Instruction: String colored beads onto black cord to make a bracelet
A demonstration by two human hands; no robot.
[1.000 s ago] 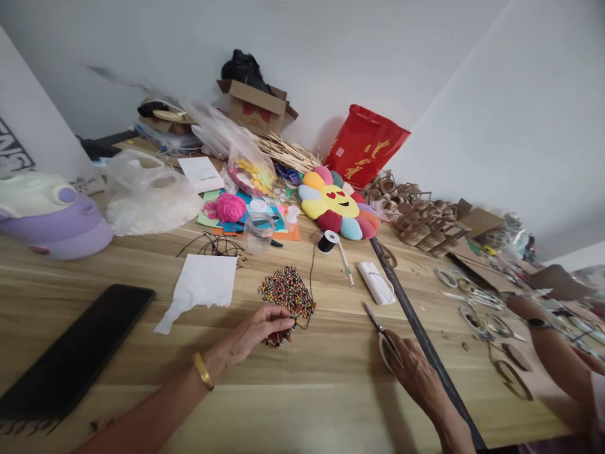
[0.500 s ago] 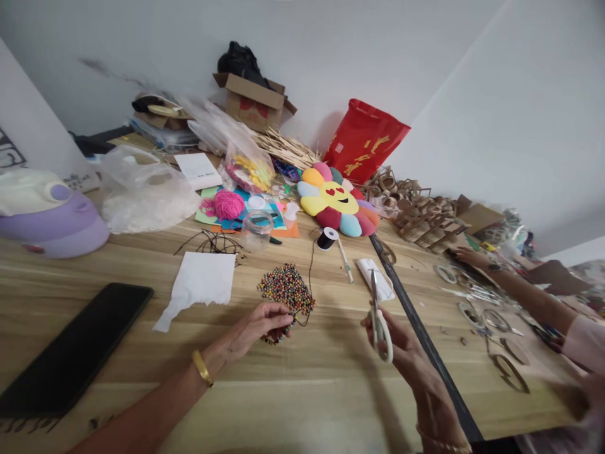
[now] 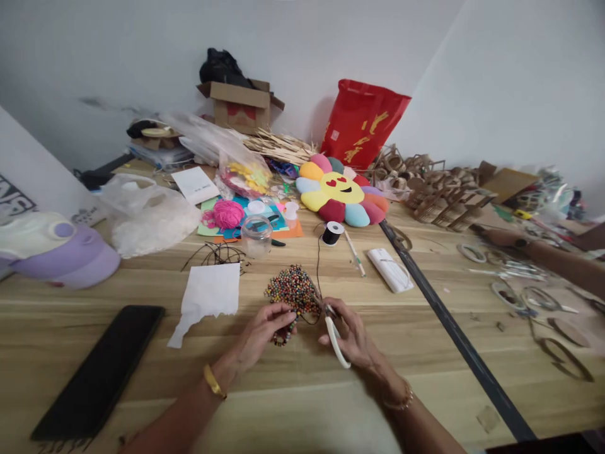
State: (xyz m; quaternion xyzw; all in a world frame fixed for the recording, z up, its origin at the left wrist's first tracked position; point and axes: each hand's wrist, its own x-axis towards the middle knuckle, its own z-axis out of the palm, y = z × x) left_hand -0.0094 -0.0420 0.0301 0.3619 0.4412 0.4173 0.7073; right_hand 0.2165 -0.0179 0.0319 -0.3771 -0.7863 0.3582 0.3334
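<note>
My left hand pinches a string of small coloured beads that hangs in a loop under its fingers. From that grip a black cord runs round to a spool of black cord farther back. In my right hand is a pair of white-handled scissors, its tips beside the cord near my left fingers. Whether the blades touch the cord I cannot tell. A pile of loose multicoloured beads lies just beyond both hands.
Left are a torn white paper, a black phone and a purple cap. A glass jar and a flower cushion stand behind the beads. A white bundle lies right. Another person's arm reaches in at far right.
My right hand has lifted the scissors off the table at the right and brought them left to the cord beside my left hand. My left hand keeps its pinch. The other person's arm has moved.
</note>
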